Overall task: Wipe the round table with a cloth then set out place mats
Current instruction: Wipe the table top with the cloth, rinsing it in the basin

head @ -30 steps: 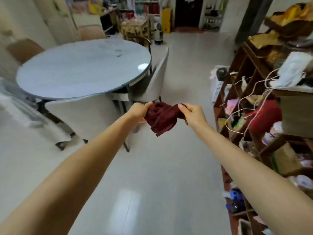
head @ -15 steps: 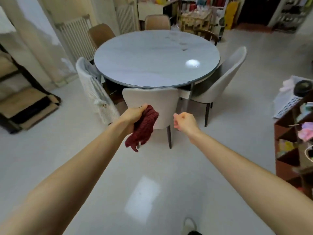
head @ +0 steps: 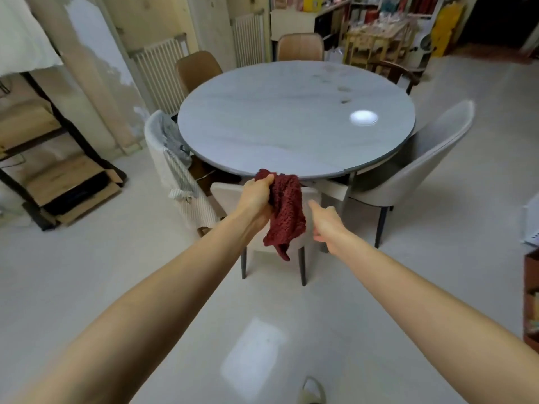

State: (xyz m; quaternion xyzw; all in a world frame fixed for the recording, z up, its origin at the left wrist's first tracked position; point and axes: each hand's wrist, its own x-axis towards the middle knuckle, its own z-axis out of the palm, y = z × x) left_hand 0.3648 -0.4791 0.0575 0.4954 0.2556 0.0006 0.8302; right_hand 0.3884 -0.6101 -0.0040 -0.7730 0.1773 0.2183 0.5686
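Note:
The round table with a pale grey marbled top stands ahead of me, with a few small dark marks on its far right part. My left hand grips a dark red knitted cloth, which hangs down bunched in front of the table's near edge. Just right of the cloth, my right hand holds nothing, its fingers loosely curled and one finger stretched toward the cloth. No place mats are in view.
Several chairs ring the table: a beige one right behind the cloth, a grey one at the right, one draped with striped fabric at the left. A black-framed shelf stands far left. Open floor lies below my arms.
A second ago both hands held the cloth beside a shelf unit; the right hand let go. I have turned and come closer to the table, which fills more of the view.

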